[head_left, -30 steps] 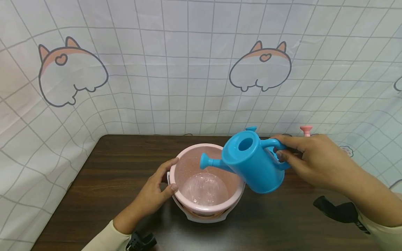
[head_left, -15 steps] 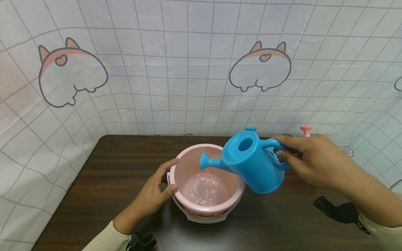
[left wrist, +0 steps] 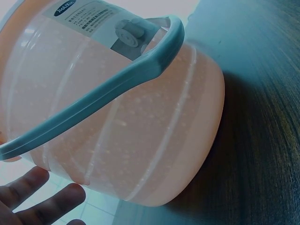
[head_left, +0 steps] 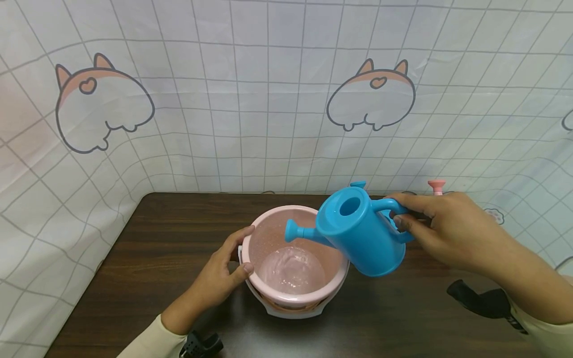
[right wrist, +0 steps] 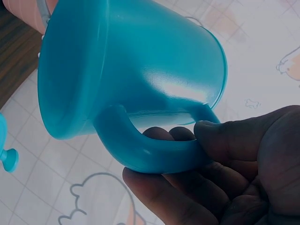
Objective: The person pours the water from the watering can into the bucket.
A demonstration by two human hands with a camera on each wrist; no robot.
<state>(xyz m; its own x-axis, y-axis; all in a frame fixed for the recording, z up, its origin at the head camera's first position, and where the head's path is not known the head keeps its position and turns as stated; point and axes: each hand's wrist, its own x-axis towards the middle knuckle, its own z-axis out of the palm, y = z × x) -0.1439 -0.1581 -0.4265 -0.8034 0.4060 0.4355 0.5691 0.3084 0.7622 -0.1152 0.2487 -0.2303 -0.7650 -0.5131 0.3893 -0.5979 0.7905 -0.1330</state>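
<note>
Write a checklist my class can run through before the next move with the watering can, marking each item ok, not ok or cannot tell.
1. Right grip holding the watering can by its handle: ok.
2. Spout over the bucket: ok.
3. Left grip touching the bucket's rim: ok.
4. Bucket standing upright on the table: ok.
5. Water in the bucket calm: not ok, its surface is rippled.
6. Water left in the watering can: cannot tell, its inside looks dark.
</note>
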